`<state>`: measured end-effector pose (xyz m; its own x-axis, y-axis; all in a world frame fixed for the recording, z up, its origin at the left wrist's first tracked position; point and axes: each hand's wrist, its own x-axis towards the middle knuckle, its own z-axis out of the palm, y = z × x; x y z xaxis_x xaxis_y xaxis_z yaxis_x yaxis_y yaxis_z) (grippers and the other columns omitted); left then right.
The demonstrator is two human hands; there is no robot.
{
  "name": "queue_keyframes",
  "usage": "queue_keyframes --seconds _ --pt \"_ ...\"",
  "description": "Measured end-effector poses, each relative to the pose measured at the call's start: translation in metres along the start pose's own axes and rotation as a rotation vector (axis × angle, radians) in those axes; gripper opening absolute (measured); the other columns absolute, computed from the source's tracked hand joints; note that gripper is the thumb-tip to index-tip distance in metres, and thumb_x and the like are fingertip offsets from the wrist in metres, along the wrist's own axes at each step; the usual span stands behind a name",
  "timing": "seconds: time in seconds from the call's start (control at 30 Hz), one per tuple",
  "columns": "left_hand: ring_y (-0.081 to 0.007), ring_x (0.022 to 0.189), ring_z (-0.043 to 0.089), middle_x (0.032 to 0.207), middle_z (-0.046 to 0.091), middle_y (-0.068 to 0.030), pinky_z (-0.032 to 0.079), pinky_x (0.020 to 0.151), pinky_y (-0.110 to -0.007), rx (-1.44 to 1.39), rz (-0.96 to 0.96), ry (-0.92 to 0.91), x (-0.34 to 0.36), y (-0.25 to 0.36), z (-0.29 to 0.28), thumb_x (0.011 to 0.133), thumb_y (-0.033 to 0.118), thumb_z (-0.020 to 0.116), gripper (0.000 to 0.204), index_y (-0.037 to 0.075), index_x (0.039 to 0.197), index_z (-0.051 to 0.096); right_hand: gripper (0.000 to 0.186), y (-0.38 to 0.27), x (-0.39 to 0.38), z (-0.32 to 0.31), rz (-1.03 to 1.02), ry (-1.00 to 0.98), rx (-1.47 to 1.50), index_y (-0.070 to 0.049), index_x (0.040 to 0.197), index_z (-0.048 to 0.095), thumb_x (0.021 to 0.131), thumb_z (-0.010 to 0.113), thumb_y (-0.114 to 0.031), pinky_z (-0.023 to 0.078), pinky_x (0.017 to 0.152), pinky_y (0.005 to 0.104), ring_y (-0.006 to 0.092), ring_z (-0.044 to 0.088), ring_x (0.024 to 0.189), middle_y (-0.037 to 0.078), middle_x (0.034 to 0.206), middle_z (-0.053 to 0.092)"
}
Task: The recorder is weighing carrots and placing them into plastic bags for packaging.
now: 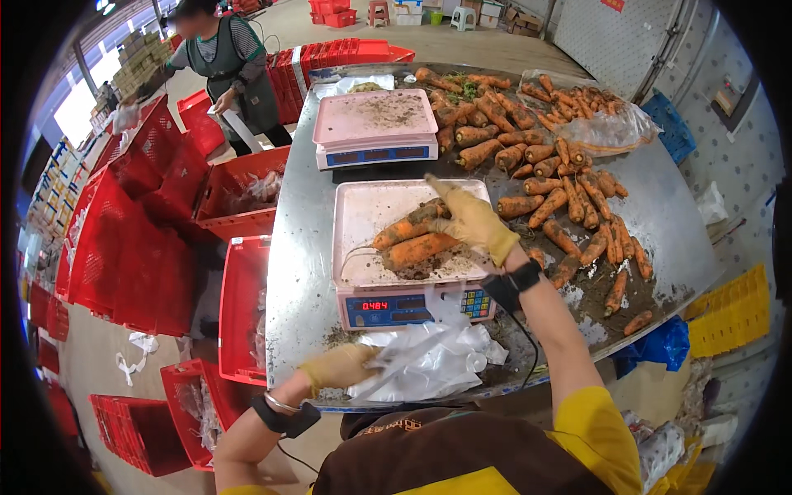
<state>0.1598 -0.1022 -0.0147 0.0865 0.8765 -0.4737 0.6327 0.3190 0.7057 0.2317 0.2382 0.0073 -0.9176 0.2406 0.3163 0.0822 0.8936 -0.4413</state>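
Two soil-covered carrots [421, 250] lie side by side on the pinkish-white pan of the near digital scale [363, 202], whose red display is lit. My right hand [477, 221], in a yellowish glove, is over their right ends. Its fingers stretch apart from the thumb, and the upper carrot's end is at the gap between them. At the table's front edge, my left hand [338, 367], gloved alike, is beside a heap of clear plastic bags [429, 359]. Motion blurs its fingers, so whether they grip the plastic is unclear. Part of a bag rises against the scale's front.
A second scale [375, 124] stands behind. Many loose carrots [569, 194] cover the metal table's [301, 272] right side, some on a plastic sack [610, 132]. Red crates [243, 305] crowd the left, where a person in an apron [235, 74] stands. A yellow crate [730, 313] is at right.
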Motion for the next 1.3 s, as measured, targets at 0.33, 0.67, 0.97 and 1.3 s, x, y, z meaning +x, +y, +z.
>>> queue_keyframes --seconds 0.33,0.67,0.97,1.3 --pt "-0.0397 0.108 0.062 0.116 0.067 -0.0191 0.047 0.098 -0.044 0.604 0.189 1.132 0.043 0.018 -0.105 0.083 0.033 0.076 0.072 0.008 0.144 0.046 0.032 -0.001 0.015 -0.011 0.445 -0.37 1.167 0.001 0.113 0.062 0.095 0.068 -0.024 0.049 0.087 0.0265 0.0123 0.059 0.098 0.007 0.105 0.065" --pt "-0.017 0.102 0.066 0.112 0.07 -0.0169 0.051 0.092 -0.03 -0.366 0.256 0.322 0.092 0.094 -0.113 0.083 0.01 0.075 0.056 -0.001 0.134 0.055 0.038 -0.019 -0.09 -0.037 0.188 0.126 0.67 0.001 0.12 0.06 0.096 0.067 -0.028 0.049 0.09 0.0289 0.0119 0.06 0.104 0.006 0.107 0.066" --pt "-0.0421 0.091 0.064 0.099 0.066 -0.0251 0.052 0.077 -0.047 0.205 0.7 0.35 0.129 0.149 -0.036 0.078 0.027 0.078 0.054 0.004 0.123 0.06 0.022 0.096 -0.23 -0.018 0.682 0.397 1.01 0.0 0.108 0.068 0.099 0.054 -0.015 0.053 0.076 0.0364 0.0223 0.067 0.085 0.008 0.101 0.071" --pt "-0.0142 0.084 0.06 0.104 0.064 -0.0084 0.051 0.071 -0.027 -1.313 0.129 -0.277 0.141 0.159 -0.018 0.102 0.04 0.051 0.044 0.005 0.128 0.055 0.076 -0.007 -0.218 -0.073 0.337 0.532 1.515 -0.007 0.145 0.039 0.097 0.042 -0.066 0.051 0.096 0.0368 0.0233 0.057 0.118 0.012 0.137 0.053"
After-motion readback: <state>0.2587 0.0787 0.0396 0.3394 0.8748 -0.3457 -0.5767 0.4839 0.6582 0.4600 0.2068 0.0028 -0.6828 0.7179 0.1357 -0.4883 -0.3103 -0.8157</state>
